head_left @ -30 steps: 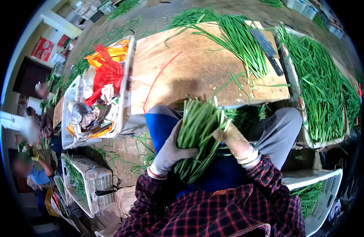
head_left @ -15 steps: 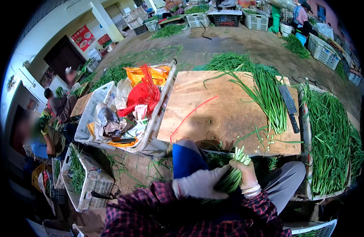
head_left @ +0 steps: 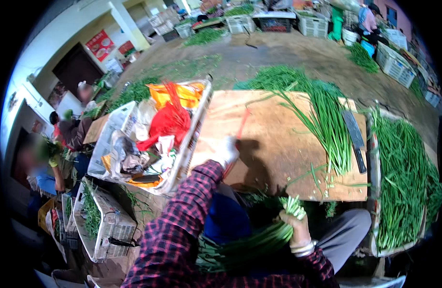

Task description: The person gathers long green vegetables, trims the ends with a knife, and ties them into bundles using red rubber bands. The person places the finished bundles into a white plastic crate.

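Head view: the right hand (head_left: 297,228) is closed round a bundle of garlic chives (head_left: 266,244), just off the near edge of the wooden board (head_left: 278,137) and above the lap; the pale cut ends point up toward that edge, and the dark leaves trail away to the left. The gloved left hand (head_left: 224,151) is over the left part of the board, the forearm reaching across its near left corner; a red strip (head_left: 243,122) runs from under that hand toward the far edge; the hand is blurred, so I cannot tell whether its fingers pinch the strip.

Near the board's right edge lies a loose bunch of chives (head_left: 333,129), leaves spreading over the far edge, pale ends toward the near one; a cleaver (head_left: 353,134) rests beside it along the right edge, its black handle toward the near right corner; small trimmings (head_left: 328,181) lie by the near edge; a crate heaped with greens (head_left: 373,206) stands just beyond the right edge, and a white crate (head_left: 194,132) of red and orange plastic beyond the left.
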The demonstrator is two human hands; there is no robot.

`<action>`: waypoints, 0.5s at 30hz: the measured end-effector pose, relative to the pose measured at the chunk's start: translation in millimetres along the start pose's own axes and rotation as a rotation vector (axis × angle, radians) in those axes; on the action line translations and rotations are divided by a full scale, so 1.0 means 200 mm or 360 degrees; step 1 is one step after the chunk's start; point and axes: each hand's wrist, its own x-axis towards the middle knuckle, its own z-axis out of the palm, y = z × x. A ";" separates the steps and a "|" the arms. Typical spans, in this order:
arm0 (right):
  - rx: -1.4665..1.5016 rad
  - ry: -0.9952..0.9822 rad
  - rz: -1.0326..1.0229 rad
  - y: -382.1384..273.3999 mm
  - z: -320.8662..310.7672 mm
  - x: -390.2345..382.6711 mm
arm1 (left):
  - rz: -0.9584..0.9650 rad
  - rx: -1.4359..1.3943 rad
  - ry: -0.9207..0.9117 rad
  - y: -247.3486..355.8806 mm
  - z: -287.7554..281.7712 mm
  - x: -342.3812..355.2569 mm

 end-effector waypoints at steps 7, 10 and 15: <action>0.0042 0.0007 0.0026 0.00 0.05 0.01 | 0.0176 -0.0338 0.0308 0.24 0.11 0.06; 0.0053 0.0007 -0.0038 -0.01 0.03 -0.01 | 0.0119 -0.0620 0.0261 0.33 0.06 -0.01; 0.0222 -0.0030 -0.0168 -0.15 0.11 -0.11 | 0.0277 -0.0419 0.0315 0.60 -0.18 -0.32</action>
